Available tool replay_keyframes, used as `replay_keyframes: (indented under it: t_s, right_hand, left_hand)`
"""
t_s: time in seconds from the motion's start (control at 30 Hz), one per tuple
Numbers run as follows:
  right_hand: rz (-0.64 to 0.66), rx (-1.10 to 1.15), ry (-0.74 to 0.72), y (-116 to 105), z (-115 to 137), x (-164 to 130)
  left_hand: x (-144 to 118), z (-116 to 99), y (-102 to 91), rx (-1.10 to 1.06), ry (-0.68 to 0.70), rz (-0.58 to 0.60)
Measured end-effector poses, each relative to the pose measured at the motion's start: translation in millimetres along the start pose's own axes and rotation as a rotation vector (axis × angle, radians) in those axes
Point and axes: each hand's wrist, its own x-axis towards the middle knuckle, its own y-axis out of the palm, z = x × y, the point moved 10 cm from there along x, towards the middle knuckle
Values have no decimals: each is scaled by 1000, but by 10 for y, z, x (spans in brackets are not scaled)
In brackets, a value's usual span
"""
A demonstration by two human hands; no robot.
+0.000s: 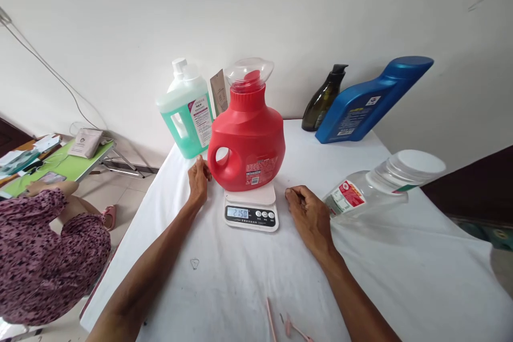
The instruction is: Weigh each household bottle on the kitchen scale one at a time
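Observation:
A red detergent jug stands upright on a white digital kitchen scale, whose display reads 2150. On the jug's neck sits a clear plastic piece like a cut funnel, with something red inside it. My left hand rests on the tablecloth, left of the jug and close to its handle, its fingers curled in with nothing seen in them. To the right of the scale lies my right hand, also loosely closed and apart from the jug. Neither hand appears to grip anything.
Behind are a green liquid bottle, a brown card packet, a dark pump bottle and a blue bottle. A clear bottle is at right, pink-handled items in front. A person sits left beside a green table.

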Motion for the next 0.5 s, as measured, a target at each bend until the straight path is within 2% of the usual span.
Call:
replay_keyframes:
  t_s: [0.07,0.13,0.5]
  right_hand:
    - [13,13,12,9,-25,6]
    - [13,19,13,8,-32,8]
    - [14,-13,-9,25,-26,7]
  left_hand:
    - [-33,160,-14,-1,-37,29]
    - [-50,213,-2,-5,-52,62]
    - [-30,190,57,28,-49,125]
